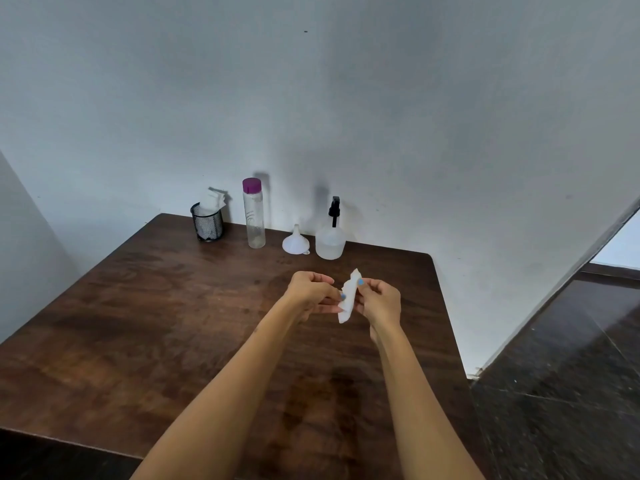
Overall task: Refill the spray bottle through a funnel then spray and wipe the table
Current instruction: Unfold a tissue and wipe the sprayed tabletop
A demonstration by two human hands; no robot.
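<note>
Both hands, left hand (313, 293) and right hand (380, 299), pinch a folded tissue (349, 296) above the table (138, 306). Behind stand a mesh cup (207, 222) holding tissues, a near-empty bottle (254, 216), an upturned funnel (295, 241) and the spray bottle (330, 237) part-filled with clear liquid

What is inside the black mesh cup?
White folded tissues fill the black mesh cup and stick out above its rim. Their lower parts show dimly through the mesh; the cup's bottom is covered.

Both forearms are bare with no sleeves showing, and the fingernails (360, 282) wear light blue polish.
</note>
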